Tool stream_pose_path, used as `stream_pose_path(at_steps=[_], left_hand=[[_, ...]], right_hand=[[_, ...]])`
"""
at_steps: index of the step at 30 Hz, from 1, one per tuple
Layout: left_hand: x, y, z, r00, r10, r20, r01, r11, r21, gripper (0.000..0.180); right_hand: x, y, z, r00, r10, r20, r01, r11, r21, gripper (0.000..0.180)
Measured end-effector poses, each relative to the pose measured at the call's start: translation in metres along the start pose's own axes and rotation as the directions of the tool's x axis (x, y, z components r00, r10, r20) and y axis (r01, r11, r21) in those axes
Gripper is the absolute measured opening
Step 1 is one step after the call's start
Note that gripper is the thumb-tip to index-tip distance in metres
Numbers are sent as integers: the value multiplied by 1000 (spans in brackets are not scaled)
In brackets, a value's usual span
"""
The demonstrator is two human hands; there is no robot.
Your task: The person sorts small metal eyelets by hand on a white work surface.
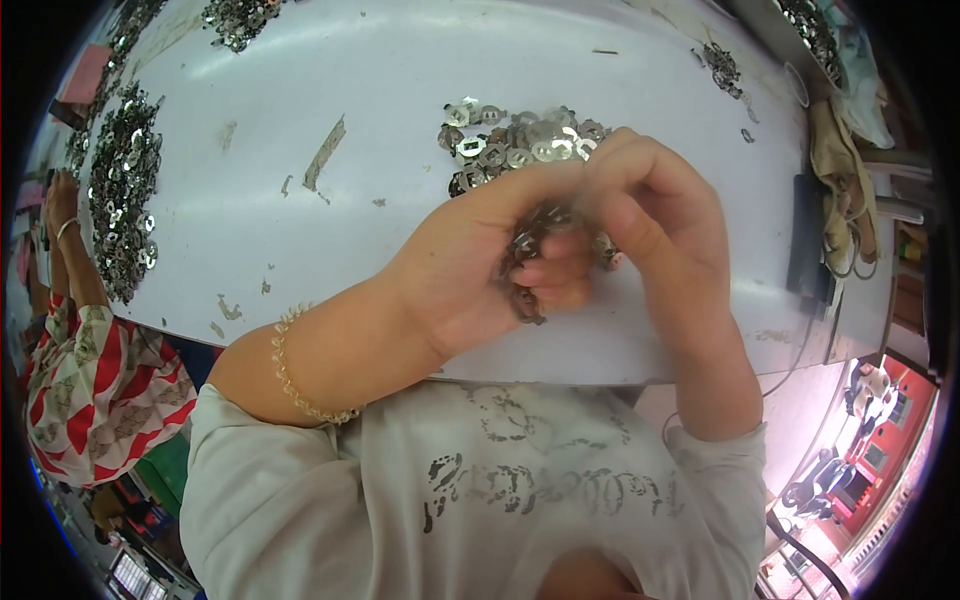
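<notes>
My left hand [470,245] is curled around a clump of small stamped metal pieces [524,240], some sticking out below its fingers. My right hand [668,195] is bent over the left one, its thumb and fingers brought together at the left hand's fingertips. Motion smears the spot where the hands meet, so whatever the right fingers pinch does not show. Just beyond both hands lies a loose pile of shiny round metal pieces with slots [520,140], partly covered by my left hand.
Along the left of the white table [380,80] runs a long heap of metal pieces [125,195]. A person's hand [62,205] is beside it. Smaller heaps lie at the far left [238,22] and far right [720,66]. A beige cloth bag [842,180] hangs at the right edge.
</notes>
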State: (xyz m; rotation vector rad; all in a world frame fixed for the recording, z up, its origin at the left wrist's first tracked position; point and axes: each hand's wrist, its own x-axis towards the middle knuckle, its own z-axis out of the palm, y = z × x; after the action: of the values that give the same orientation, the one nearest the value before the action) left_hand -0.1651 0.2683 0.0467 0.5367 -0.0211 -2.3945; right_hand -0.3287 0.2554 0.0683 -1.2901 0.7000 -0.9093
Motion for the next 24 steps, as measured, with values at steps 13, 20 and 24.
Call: stream_pose_path(at_steps=[13,20,24], left_hand=[[-1,1,-1,999,44,27,-44,999,6,23],[-1,3,1,996,65,60,-67,998,23,20],[-3,2,9,997,75,-18,-73,996,53,22]], right_hand=[[4,4,-24,996,-84,-3,83,992,-97,28],[7,2,-17,951,-280,-130,211,898,-387,12],[11,-4,-18,959,-285,12,253,831,-496,12]])
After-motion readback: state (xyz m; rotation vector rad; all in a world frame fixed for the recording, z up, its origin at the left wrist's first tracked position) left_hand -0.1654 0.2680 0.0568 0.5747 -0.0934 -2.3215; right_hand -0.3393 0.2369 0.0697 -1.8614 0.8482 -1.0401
